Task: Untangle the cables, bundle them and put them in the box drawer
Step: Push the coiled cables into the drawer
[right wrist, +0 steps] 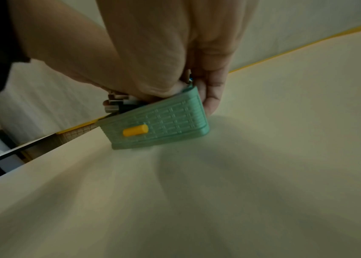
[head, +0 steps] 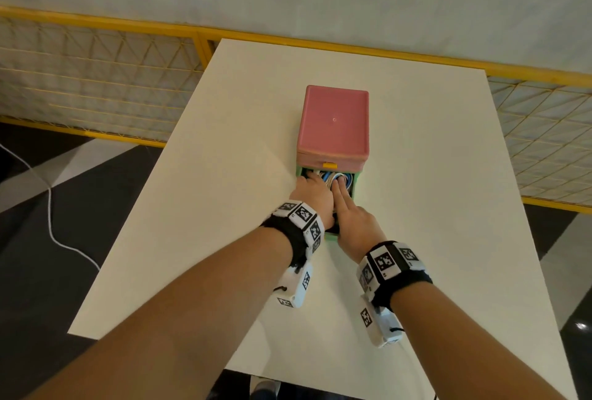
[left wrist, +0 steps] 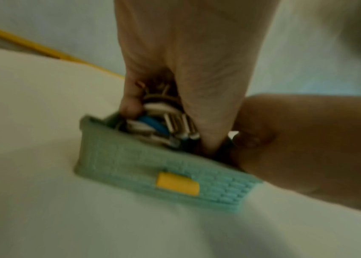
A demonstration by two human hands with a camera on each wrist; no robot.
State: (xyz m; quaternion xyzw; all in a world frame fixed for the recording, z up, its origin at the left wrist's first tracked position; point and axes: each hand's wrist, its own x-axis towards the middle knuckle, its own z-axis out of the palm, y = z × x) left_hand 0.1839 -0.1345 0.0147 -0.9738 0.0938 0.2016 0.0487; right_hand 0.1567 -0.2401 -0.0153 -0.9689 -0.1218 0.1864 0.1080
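A pink box (head: 334, 124) stands on the white table (head: 416, 207) with its green bottom drawer (head: 357, 182) pulled out toward me. Coiled blue and white cables (head: 330, 177) lie inside it. My left hand (head: 310, 180) reaches into the drawer's left side; in the left wrist view its thumb and fingers (left wrist: 130, 104) close around the cables (left wrist: 150, 122). My right hand (head: 339, 186) presses two straight fingers down on the coil. The drawer front (left wrist: 152, 167) carries a yellow handle (left wrist: 177, 183). In the right wrist view, the right hand's fingers (right wrist: 210, 83) lie by the drawer (right wrist: 164, 122), with connector ends (right wrist: 116, 103) sticking out.
The box's upper pink drawer with its yellow handle (head: 329, 165) is closed. A yellow mesh fence (head: 96, 72) runs behind the table. A white cord (head: 51, 223) lies on the dark floor to the left.
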